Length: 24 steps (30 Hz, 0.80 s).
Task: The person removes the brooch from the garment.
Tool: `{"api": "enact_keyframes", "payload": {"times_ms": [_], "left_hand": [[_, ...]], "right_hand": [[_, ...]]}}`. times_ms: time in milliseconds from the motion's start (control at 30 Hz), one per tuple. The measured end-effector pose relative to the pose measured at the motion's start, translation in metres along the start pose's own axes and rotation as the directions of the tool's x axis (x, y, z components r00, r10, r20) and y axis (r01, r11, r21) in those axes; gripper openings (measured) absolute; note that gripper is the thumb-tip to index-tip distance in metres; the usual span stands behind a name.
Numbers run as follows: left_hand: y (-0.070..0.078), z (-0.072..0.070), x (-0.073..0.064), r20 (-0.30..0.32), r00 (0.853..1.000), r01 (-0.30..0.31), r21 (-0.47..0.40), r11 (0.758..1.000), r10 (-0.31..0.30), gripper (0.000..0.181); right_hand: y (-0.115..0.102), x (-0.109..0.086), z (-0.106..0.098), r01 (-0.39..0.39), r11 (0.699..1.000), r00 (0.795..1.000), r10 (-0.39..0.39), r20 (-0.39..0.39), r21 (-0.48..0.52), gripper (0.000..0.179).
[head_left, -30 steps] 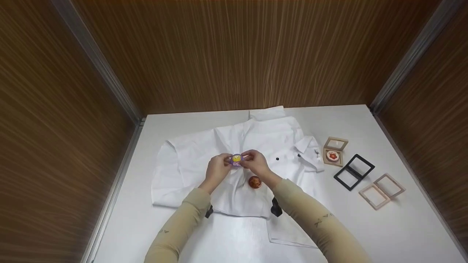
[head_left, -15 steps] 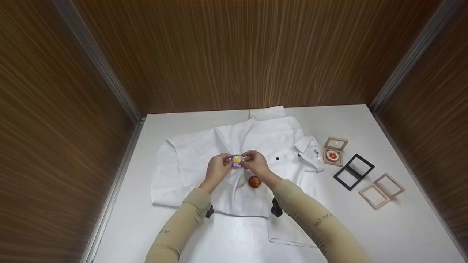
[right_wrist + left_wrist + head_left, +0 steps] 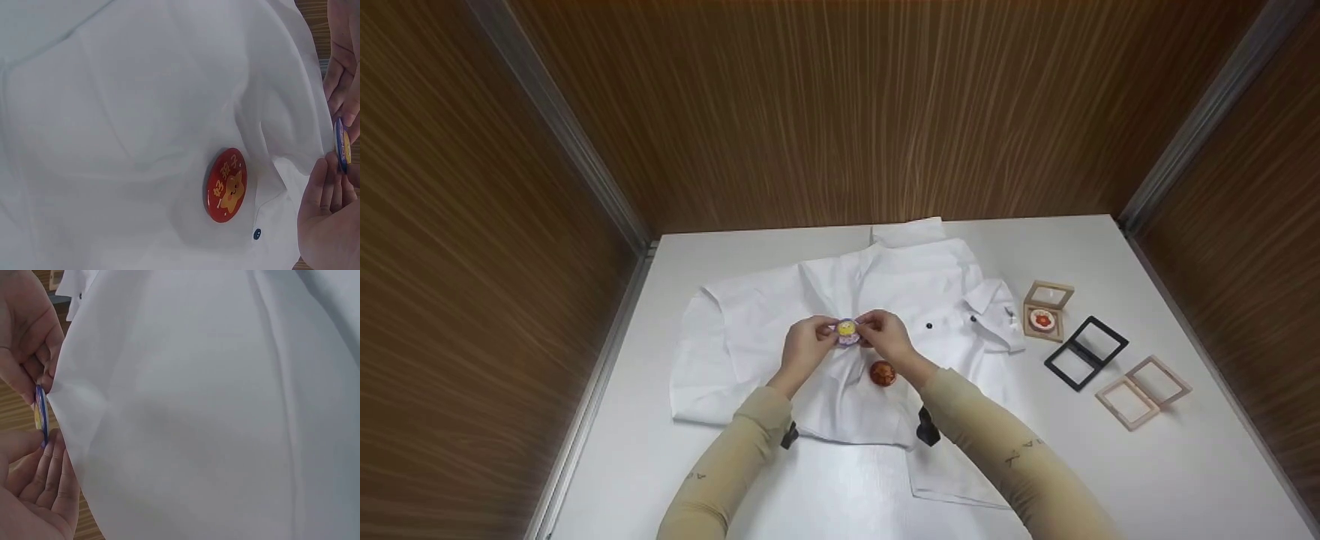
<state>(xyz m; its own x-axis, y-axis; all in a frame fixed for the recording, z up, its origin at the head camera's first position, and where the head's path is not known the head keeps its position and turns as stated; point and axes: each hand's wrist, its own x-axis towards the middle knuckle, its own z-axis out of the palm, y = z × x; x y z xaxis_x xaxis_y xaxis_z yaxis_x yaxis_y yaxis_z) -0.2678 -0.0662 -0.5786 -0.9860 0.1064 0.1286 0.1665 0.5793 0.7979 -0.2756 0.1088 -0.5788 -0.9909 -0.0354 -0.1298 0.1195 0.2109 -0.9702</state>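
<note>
In the head view, my left hand and right hand pinch a round purple pin badge with a yellow figure, one at either side. The wrist views show this badge edge-on, its back against a raised fold of the white shirt. Whether its pin passes through the cloth is hidden. A red badge with a smiling star lies flat against the shirt, just below my right hand in the head view.
Right of the shirt lie a tan frame case with a red-and-white round badge in it, an open black frame case and an open pink one. Wood-grain panels enclose the white table.
The purple badge has tilted slightly between my fingers and shifted a little right. My right fingers have drawn back from its front towards its edge. The other things have stayed put.
</note>
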Motion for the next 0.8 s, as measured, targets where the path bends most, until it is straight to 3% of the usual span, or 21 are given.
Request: {"api": "enact_keyframes", "payload": {"times_ms": [433, 800], "left_hand": [[0.002, 0.0012, 0.0025, 0.038, 0.998, 0.048, -0.046, 0.998, -0.046, 0.02], [0.0031, 0.0062, -0.0012, 0.065, 0.997, 0.044, -0.008, 0.999, -0.043, 0.022]], "right_hand": [[0.0005, 0.0005, -0.004, -0.034, 0.999, 0.999, 0.034, -0.006, -0.024, 0.015], [0.0061, -0.0008, -0.005, -0.045, 0.997, 0.999, 0.044, -0.029, -0.056, 0.016]]}}
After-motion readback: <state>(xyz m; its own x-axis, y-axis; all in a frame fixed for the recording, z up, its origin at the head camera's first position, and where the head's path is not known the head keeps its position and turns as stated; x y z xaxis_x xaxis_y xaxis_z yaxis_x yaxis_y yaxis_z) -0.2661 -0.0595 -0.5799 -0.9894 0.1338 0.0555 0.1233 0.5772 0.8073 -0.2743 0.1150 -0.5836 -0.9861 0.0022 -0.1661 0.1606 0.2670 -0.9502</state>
